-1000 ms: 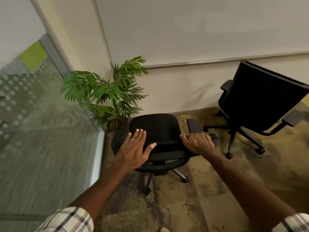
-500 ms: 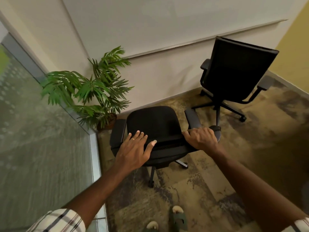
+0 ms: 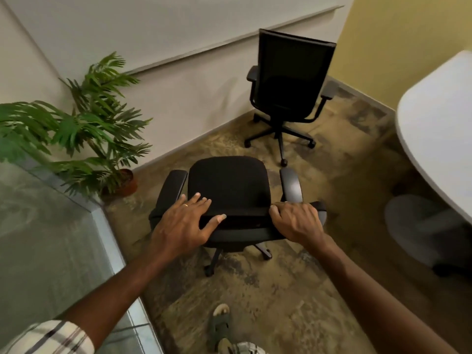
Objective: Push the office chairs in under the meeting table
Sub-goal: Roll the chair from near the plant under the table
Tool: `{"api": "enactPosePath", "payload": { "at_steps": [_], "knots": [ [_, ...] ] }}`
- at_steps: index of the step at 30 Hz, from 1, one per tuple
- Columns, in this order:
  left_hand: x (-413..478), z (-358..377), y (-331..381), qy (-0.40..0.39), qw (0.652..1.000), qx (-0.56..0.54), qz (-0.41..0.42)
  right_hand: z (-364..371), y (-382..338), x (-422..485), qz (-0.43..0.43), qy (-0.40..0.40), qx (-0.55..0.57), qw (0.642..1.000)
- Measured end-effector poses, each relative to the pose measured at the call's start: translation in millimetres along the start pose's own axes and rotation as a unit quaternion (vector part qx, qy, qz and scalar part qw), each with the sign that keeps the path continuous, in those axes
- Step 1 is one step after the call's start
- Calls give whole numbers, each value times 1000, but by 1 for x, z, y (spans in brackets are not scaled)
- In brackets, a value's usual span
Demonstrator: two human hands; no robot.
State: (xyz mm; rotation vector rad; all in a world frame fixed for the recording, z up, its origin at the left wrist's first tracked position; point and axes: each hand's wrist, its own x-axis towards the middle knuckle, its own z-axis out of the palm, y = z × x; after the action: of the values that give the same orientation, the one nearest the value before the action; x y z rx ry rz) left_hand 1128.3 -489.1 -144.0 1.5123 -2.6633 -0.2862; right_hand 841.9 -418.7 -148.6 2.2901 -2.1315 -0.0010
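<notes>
One chair (image 3: pixel 229 185) in hand: left grip (image 3: pixel 182 223) lies flat on its backrest (image 3: pixel 242 220), right grip (image 3: pixel 297 221) seemingly clasps it; next, swing it toward the table (image 3: pixel 439 129).

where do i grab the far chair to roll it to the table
Take the far chair by the top edge of its backrest, from behind, on the near side, as on the near chair. The backrest faces you, upright, seat toward the wall, so a grip there should steer it.

We see white walls (image 3: pixel 178 103) meeting a yellow wall (image 3: pixel 408 34), mottled brown carpet (image 3: pixel 281 302), and a potted plant (image 3: pixel 97 129) beside a glass partition (image 3: pixel 46 238).
</notes>
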Motion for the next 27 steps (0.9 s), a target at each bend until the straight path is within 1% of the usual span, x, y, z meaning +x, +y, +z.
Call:
{"api": "enactPosePath", "payload": {
  "at_steps": [2, 3, 5, 6, 8, 9, 11, 12, 14, 15, 19, 20, 22, 23, 25, 27],
  "knots": [
    [-8, -2, 8, -7, 1000, -6, 24, -4, -3, -32, 45, -3, 48, 998],
    [-9, -6, -3, -15, 1000, -3, 16, -1, -12, -31, 44, 24, 72, 996],
    [-7, -8, 2, -38, 998, -2, 42, -4, -17, -63, 83, 63, 124, 987],
    [-7, -15, -11, -50, 998, -2, 38, -2, -29, -61, 95, 75, 129, 984],
    [0, -16, -4, -82, 994, 8, 72, -3, -31, -93, 156, 96, 127, 975],
    [2, -23, -14, -94, 993, 12, 70, -1, -40, -91, 172, 112, 135, 969],
    [13, -18, 5, -123, 987, 9, 104, -2, -35, -124, 228, 134, 136, 955],
    [16, -24, -3, -125, 987, 9, 100, -3, -41, -120, 234, 151, 144, 950],
    [24, -11, 10, -131, 981, 13, 145, -2, -42, -146, 271, 160, 153, 937],
    [28, -13, 4, -127, 981, 11, 149, -2, -47, -142, 277, 162, 167, 933],
    [58, 3, 31, -131, 957, 16, 259, 3, -39, -170, 331, 159, 174, 914],
    [63, 3, 30, -126, 956, 18, 263, 4, -39, -169, 324, 161, 174, 916],
    [87, 13, 42, -120, 948, 22, 294, 6, -32, -171, 358, 169, 167, 903],
    [90, 15, 41, -117, 948, 34, 294, 8, -33, -170, 356, 172, 174, 902],
    [112, 23, 54, -127, 939, 48, 316, 10, -26, -169, 393, 186, 148, 889],
    [110, 31, 71, -113, 937, 59, 326, 15, -13, -181, 396, 174, 151, 889]
  ]
}}
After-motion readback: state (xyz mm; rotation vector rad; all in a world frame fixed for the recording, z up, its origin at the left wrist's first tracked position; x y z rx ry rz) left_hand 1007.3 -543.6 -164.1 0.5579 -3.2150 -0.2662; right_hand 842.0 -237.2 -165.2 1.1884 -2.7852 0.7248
